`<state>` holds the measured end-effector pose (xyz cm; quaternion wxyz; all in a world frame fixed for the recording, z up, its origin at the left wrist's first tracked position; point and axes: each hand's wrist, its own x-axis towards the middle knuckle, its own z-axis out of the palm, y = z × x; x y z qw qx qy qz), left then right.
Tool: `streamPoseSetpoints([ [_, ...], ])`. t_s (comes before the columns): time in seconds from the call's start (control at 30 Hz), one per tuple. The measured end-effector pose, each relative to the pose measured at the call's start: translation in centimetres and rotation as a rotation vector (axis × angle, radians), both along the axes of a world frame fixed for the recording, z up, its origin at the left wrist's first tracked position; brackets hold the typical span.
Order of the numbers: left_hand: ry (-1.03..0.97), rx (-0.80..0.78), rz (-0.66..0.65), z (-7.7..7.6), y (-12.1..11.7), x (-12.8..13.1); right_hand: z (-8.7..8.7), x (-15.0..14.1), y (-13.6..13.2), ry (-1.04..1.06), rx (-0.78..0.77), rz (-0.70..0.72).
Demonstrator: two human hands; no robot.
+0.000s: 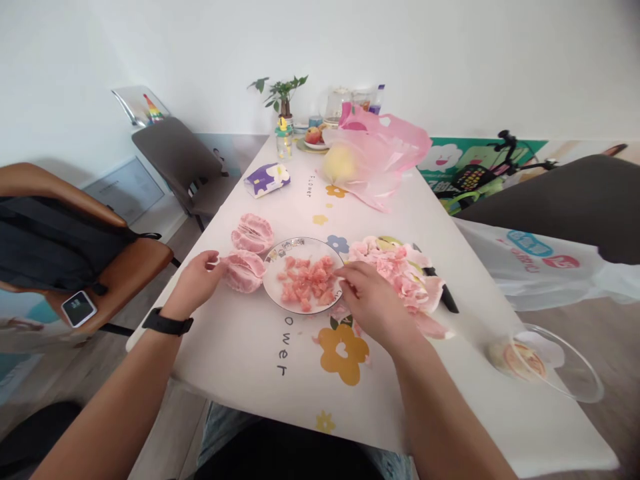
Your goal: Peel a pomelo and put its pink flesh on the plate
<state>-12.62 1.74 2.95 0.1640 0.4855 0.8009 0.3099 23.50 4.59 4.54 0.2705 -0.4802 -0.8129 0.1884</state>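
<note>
left hand [193, 283]: fingers pressed together, touching a pomelo segment [243, 271] at 9 o'clock of the plate [267, 287]
right hand [373, 300]: curled at the plate's 3 o'clock rim, pinch hidden
diced pomelo [306, 283]: mid-plate
bench [240, 360]: near edge at 6 o'clock
</note>
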Motion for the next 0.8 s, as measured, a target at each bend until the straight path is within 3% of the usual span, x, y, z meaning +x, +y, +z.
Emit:
streamPoseSetpoints([
  [0.1,-0.061,-0.117,-0.126,-0.9,0.3,0.1,-0.8,-0.6,-0.1,-0.059,0.075,0.049],
  [0.17,-0.09,-0.131,-0.134,-1.4,0.4,0.3,-1.0,-0.8,-0.1,-0.036,0.114,0.012],
  [0.37,-0.319,0.015,-0.072,-1.7,-0.6,1.9,-1.1,-1.9,-0.7,-0.037,0.049,0.022],
  [0.47,-0.481,0.094,-0.118,-1.5,-1.7,3.1,-1.4,-2.9,-1.4,-0.048,0.021,0.053],
  [0.67,-0.638,0.161,-0.156,0.5,-3.8,4.6,-0.2,-5.7,-3.4,0.006,0.036,0.146],
  [0.8,-0.658,0.189,-0.202,2.9,-5.1,6.2,2.4,-7.8,-4.3,0.068,-0.158,0.254],
])
